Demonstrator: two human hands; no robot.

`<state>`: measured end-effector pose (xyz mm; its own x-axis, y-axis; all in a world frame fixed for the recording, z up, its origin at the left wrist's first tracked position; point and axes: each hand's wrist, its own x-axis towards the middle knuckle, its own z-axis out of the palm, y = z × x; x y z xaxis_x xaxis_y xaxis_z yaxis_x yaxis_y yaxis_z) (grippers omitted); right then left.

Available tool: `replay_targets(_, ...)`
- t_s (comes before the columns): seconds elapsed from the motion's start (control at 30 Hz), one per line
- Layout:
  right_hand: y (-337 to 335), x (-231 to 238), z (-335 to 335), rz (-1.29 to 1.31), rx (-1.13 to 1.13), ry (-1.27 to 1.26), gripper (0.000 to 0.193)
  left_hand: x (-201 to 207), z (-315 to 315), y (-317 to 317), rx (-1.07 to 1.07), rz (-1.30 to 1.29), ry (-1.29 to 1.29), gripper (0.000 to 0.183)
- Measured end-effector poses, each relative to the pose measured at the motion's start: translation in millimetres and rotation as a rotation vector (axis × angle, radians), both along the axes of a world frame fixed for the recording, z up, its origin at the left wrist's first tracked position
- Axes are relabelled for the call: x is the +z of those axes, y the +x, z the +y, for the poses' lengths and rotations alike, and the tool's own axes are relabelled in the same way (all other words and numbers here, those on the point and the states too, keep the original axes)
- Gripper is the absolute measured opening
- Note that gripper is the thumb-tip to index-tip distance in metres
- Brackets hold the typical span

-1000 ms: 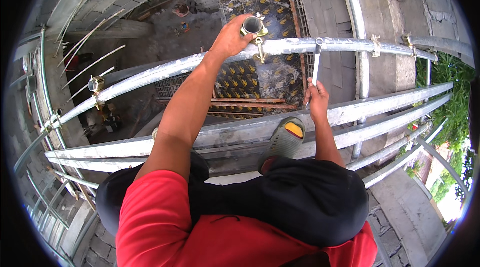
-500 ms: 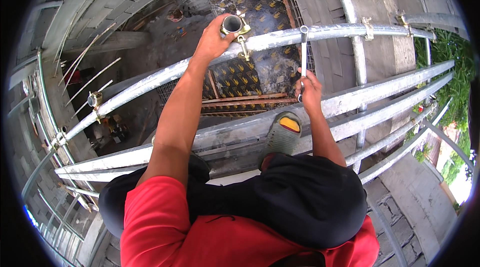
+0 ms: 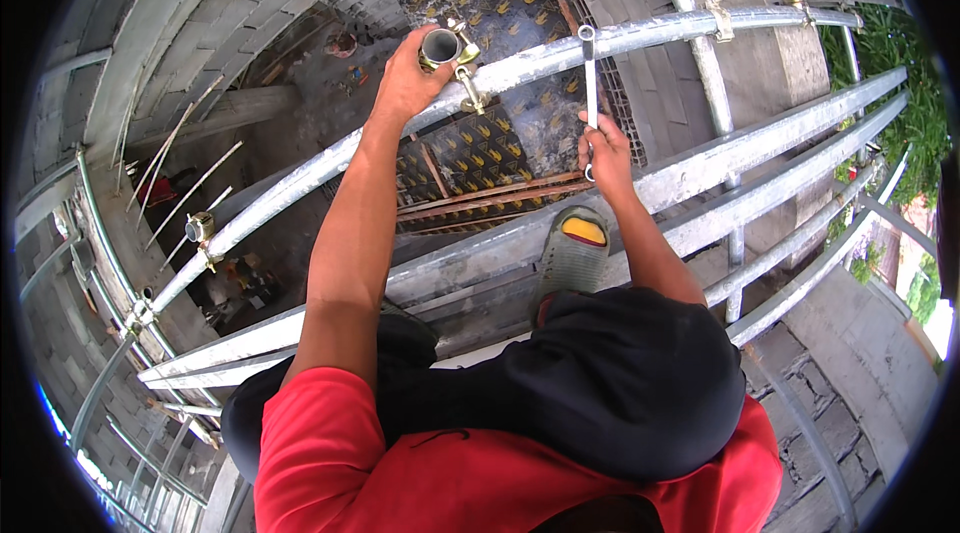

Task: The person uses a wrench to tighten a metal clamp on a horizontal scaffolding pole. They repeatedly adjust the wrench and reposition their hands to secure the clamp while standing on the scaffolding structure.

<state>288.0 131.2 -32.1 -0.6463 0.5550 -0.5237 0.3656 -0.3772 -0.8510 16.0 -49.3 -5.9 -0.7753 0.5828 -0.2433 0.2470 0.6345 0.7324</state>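
My left hand (image 3: 405,78) is closed round the open end of an upright steel tube (image 3: 441,47). Beside that end, a brass-coloured scaffold coupler (image 3: 470,93) sits on a long horizontal scaffold pipe (image 3: 545,65). To the right, my right hand (image 3: 607,155) grips a long silver spanner (image 3: 590,83) near its lower end. The spanner's ringed upper end overlaps the horizontal pipe in the picture; whether the two touch I cannot tell. Its upper end stands apart from the coupler.
Metal beams (image 3: 480,263) run side by side under me, with my sandalled foot (image 3: 573,248) on them. Below lies a deep opening with black patterned boards (image 3: 460,158). Another coupler (image 3: 200,227) sits leftward on the pipe. Vertical pipes (image 3: 712,83) cross at right; plants (image 3: 875,58) grow beyond.
The whole view has turned slightly, so the pipe slants more and both hands appear a little farther left and higher. Each hand keeps its hold.
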Motion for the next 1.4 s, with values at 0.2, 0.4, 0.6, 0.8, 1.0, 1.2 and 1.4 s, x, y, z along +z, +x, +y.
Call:
replay_targets(0.2,0.3,1.5,-0.9,0.002,-0.003,-0.007,0.032,1.7,0.3,-5.2,-0.046,0.001,0.023,0.059)
replay_targets(0.4,-30.5,15.7,-11.1,0.016,-0.057,-0.102,0.035,5.2,1.2,-4.0,-0.051,0.027,0.008,0.058)
replay_targets(0.6,-68.5,24.7,-27.4,0.03,0.073,-0.143,0.036,5.4,1.8,-6.9,-0.073,0.035,0.006,0.056)
replay_targets(0.8,-53.9,11.1,-16.1,-0.008,0.162,-0.042,0.032,-3.4,-0.7,-6.3,-0.079,0.082,0.012,0.056)
replay_targets(1.0,-38.9,-4.9,-8.5,-0.026,0.267,-0.077,0.026,-5.3,1.4,0.4,-0.055,0.156,-0.01,0.057)
replay_targets(1.2,-42.6,-4.6,-14.2,-0.062,0.245,-0.035,0.025,-0.8,3.4,2.0,-0.029,0.126,-0.062,0.059)
replay_targets(1.4,-41.8,-16.3,-13.4,-0.032,0.242,-0.038,0.024,0.0,2.1,2.4,-0.027,0.113,-0.052,0.058)
